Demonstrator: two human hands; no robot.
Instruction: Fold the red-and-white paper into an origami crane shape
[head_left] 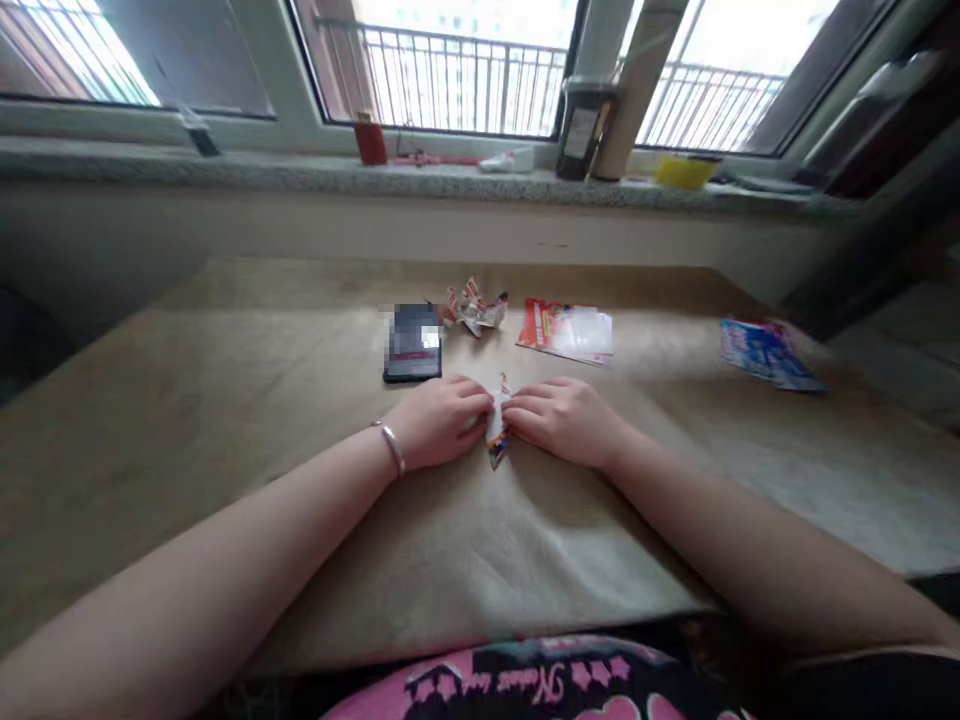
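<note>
A small piece of folded paper [496, 435], white with a colourful printed lower tip, lies on the table between my two hands. My left hand [444, 418], with a silver bangle at its wrist, grips the paper's left edge with closed fingers. From the other side, the fingers of my right hand [561, 420] are closed on its right edge. Parts of the paper are hidden under the fingertips. Just beyond my left hand is a dark phone [415, 345]. Behind the paper stands a crumpled or folded red-and-white paper piece [477, 310].
Red and white printed sheets [566, 332] lie beyond my right hand, and blue printed packets or cards [771, 355] sit at the right. The brown-covered table [225, 400] meets a wall below a windowsill [285, 172] holding a red container [370, 142] and a dark box [581, 130].
</note>
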